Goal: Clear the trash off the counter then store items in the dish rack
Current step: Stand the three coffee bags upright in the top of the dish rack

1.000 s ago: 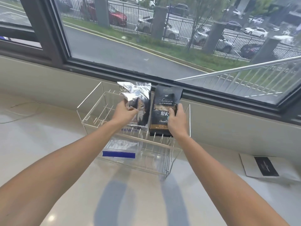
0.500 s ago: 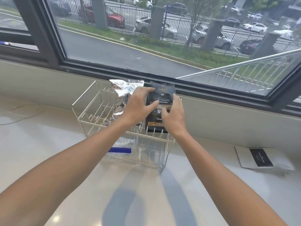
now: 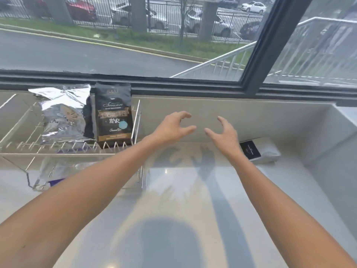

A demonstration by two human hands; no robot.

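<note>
A clear wire dish rack (image 3: 136,120) stands on the white counter at the left. In its upper tier a black coffee bag (image 3: 114,115) stands upright, and a crumpled silver foil bag (image 3: 61,115) leans beside it on the left. A clear bag with a blue strip (image 3: 56,180) lies in the lower tier. My left hand (image 3: 173,126) and my right hand (image 3: 224,134) hover over the counter to the right of the rack, fingers spread and curled, holding nothing. A white packet with a black label (image 3: 258,150) lies by the wall just right of my right hand.
The white counter (image 3: 183,200) runs along a low wall under a dark-framed window (image 3: 257,51). At the right the wall turns a corner toward me.
Both hands have let go of the bags in the rack and moved right, now open over the counter. The view has swung right, toward the white packet.
</note>
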